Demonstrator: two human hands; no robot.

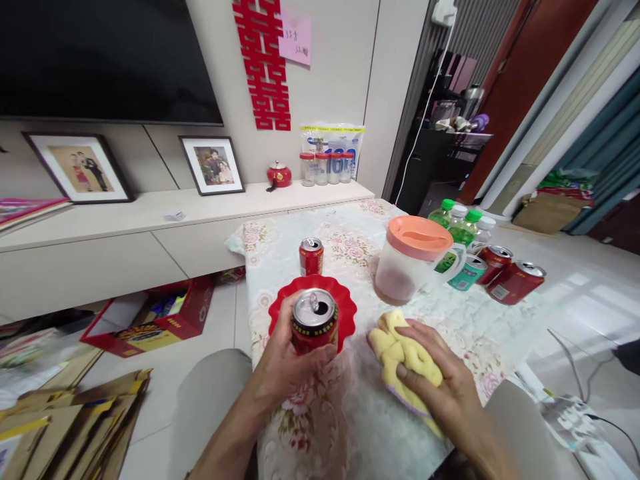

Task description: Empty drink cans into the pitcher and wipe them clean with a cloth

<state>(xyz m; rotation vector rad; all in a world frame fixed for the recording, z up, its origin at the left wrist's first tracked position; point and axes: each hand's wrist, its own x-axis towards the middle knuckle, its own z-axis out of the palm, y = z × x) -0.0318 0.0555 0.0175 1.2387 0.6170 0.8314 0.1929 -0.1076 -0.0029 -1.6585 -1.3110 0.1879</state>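
Observation:
My left hand point(287, 363) is wrapped round a red drink can point(314, 323) with an opened top. The can is held upright over a red scalloped dish point(349, 308), hiding much of it. Bunched in my right hand point(443, 370) is a yellow cloth point(407, 353) with a purple edge, just above the flowered tablecloth point(360, 407). Behind the dish stands another opened red can point(311, 257). A clear pitcher point(400, 273) with an orange lid point(420, 235) is beyond my right hand.
Green-capped and white-capped bottles point(463, 227), a teal can point(469, 273) and red cans point(517, 283) stand at the table's right. Along the wall, a white cabinet point(210, 217) bears framed photos point(213, 165) and lidded jars point(327, 170). Flattened cardboard point(75, 427) lies at left.

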